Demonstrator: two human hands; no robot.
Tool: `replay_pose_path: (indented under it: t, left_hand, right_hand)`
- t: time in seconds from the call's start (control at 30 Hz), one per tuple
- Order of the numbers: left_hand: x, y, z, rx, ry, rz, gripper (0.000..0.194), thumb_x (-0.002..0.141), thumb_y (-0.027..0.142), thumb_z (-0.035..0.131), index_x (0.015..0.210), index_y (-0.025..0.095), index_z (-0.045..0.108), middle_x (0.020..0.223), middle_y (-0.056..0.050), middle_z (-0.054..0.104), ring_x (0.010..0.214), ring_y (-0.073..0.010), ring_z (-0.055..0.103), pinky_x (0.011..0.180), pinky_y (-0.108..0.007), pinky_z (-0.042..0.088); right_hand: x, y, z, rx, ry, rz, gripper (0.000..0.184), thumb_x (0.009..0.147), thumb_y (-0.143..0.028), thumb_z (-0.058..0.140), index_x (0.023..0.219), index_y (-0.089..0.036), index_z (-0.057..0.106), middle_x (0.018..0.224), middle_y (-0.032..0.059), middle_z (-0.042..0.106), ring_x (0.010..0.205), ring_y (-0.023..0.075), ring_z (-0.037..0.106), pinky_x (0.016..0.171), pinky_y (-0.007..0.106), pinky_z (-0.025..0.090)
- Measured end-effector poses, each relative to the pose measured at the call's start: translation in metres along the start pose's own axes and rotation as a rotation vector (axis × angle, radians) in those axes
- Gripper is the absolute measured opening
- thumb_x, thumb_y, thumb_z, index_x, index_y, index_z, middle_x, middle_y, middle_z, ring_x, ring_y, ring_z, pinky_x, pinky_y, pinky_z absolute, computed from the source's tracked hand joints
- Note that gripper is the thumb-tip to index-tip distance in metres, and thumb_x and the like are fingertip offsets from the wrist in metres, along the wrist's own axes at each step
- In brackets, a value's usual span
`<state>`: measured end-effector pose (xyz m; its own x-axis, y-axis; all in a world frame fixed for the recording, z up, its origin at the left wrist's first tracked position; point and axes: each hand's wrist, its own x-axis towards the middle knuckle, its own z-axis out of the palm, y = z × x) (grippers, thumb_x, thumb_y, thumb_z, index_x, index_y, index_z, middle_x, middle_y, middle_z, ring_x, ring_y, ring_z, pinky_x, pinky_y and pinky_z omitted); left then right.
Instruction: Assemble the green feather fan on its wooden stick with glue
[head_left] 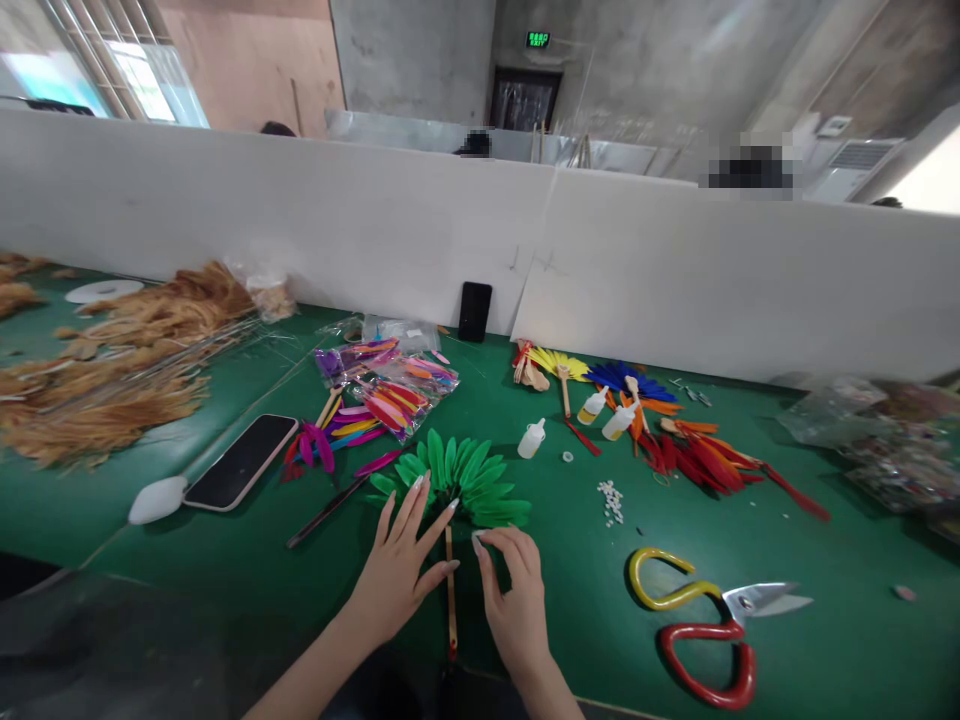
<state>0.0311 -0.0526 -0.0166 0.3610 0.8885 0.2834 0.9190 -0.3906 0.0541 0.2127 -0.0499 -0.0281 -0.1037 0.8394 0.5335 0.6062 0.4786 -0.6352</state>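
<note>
My left hand (409, 565) is open with the fingers spread, and it rests on the lower part of the green feather fan (457, 475), which lies on the bench (585, 590) with its wooden handle (451, 595) toward me. My right hand (514, 590) is just beside this fan, on the right of the handle, with thumb and forefinger closed together, but I cannot tell if something is between them. To the right of the fan are small white beads (611, 502) and, nearer to me, the scissors (724, 610) with open blades.
</note>
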Motion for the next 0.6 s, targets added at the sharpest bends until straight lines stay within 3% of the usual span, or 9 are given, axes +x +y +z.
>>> replay_pose_path:
  t: [0.6]
  left_hand:
    - [-0.0014,-0.0003,0.0009,-0.049,0.003,-0.025,0.061,0.09,0.045,0.038,0.144,0.028,0.015,0.152,-0.009,0.01,0.138,-0.0285,0.013,0.108,-0.05,0.016]
  right_hand:
    - [0.0008,-0.0015,-0.0003,-0.024,0.017,-0.005,0.011,0.087,-0.022,0.051,0.095,-0.022,0.059,0.09,0.0057,0.064,0.089,0.02,0.059,0.08,0.038,0.049]
